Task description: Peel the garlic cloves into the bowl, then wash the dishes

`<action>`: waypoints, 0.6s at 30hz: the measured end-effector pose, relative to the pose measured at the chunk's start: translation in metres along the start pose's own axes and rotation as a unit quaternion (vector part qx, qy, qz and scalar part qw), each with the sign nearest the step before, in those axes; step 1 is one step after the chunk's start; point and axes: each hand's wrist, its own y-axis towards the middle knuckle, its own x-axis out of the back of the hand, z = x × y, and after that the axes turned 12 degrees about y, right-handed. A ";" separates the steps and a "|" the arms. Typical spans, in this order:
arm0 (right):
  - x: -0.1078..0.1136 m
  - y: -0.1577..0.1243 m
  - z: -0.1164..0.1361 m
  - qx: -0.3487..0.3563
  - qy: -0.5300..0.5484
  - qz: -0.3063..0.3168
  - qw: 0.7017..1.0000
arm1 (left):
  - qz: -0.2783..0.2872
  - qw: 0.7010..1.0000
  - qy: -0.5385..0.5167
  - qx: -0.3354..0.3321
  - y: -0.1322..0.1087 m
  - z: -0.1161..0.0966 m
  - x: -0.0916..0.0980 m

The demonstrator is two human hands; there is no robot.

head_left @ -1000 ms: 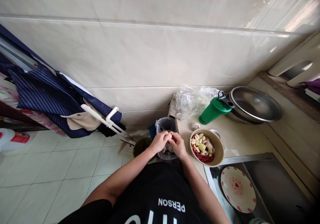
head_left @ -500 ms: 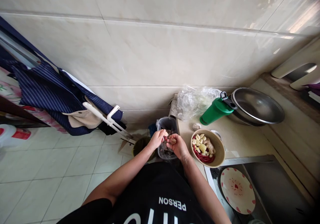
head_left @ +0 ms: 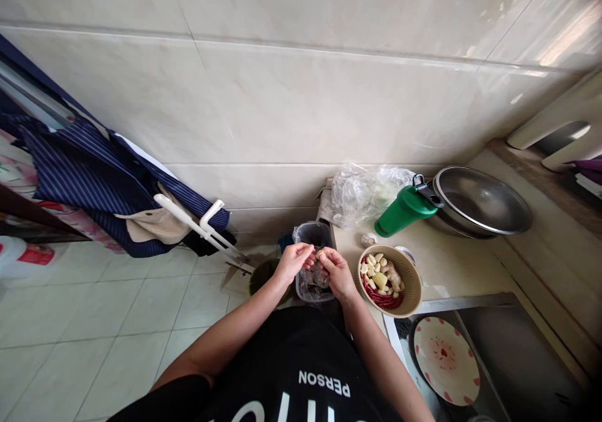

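My left hand [head_left: 295,263] and my right hand [head_left: 337,273] meet fingertip to fingertip over a lined waste bin [head_left: 314,293]. Both are closed in a pinch around a small garlic clove [head_left: 321,254], mostly hidden by the fingers. Dark scraps and clear plastic lining show in the bin beneath. To the right of my right hand, a beige basket [head_left: 414,287] holds peeled garlic cloves [head_left: 371,265], a piece of ginger [head_left: 394,276] and dried red chilies [head_left: 383,299]. A whole garlic bulb [head_left: 369,239] sits on the counter behind the basket.
On the counter [head_left: 451,271] stand a tilted green shaker bottle [head_left: 404,210], crumpled clear plastic bags [head_left: 362,190] and a metal wok [head_left: 484,199]. A patterned plate [head_left: 446,360] lies in the sink area at lower right. Striped aprons [head_left: 94,177] hang at left, beside a white-handled object [head_left: 197,227].
My hands have drawn closer together, and the brownish clove seen in my right fingers is now mostly covered. More of the bin's contents shows below them. The basket stays put.
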 end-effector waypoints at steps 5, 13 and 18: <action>0.007 0.000 0.004 -0.049 0.033 0.005 0.998 | -0.016 0.996 0.049 -0.078 -0.004 -0.009 0.007; 0.006 -0.002 0.009 -0.049 0.022 0.042 0.998 | 0.040 0.995 0.051 -0.080 -0.006 -0.013 0.011; 0.006 -0.005 0.016 -0.048 -0.026 0.057 0.997 | 0.081 0.995 0.039 -0.050 -0.009 -0.019 0.015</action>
